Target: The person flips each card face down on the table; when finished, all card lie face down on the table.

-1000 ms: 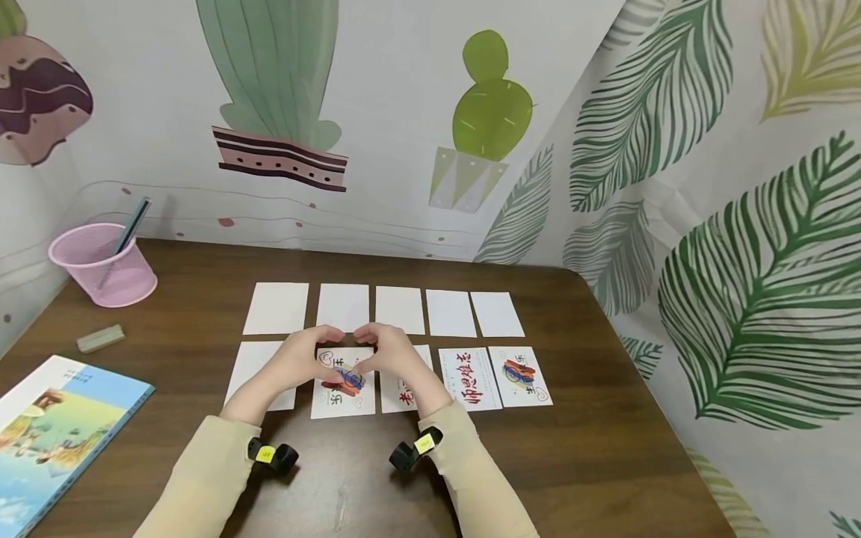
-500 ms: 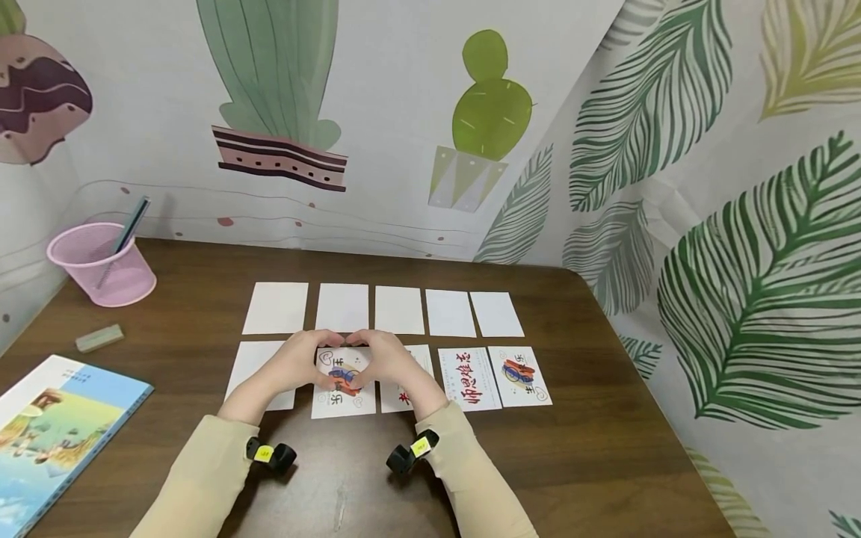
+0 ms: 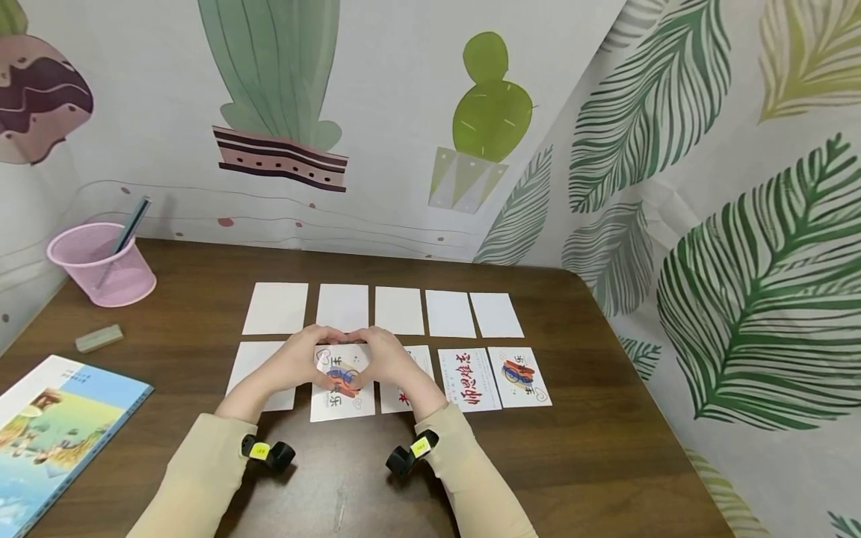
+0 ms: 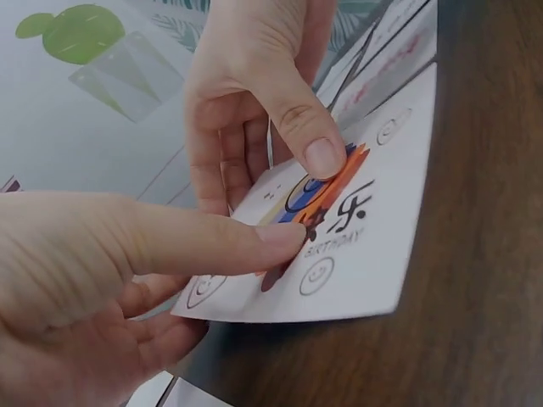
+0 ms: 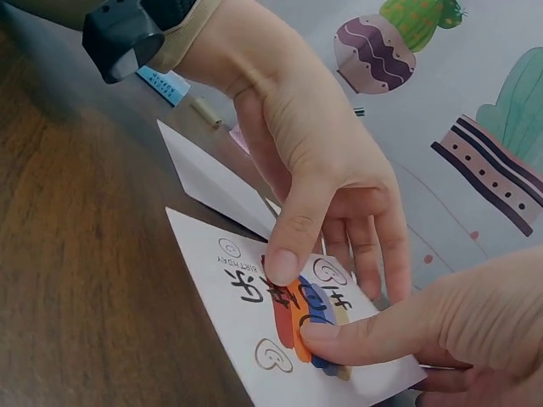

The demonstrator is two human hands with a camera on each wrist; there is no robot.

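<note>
While both the left hand [image 3: 296, 364] and right hand [image 3: 388, 359] pinch the white birthday card with its orange-and-blue print [image 3: 341, 388], far edge lifted off the brown wooden tabletop [image 3: 592, 448], uneven grip could crease it.

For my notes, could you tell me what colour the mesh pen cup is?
The pen cup is pink, clearest in the head view.

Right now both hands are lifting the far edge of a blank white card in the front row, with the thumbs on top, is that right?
Not blank. The card that the left hand and right hand hold has a colourful printed birthday design, as both wrist views show. The rest stands.
</note>
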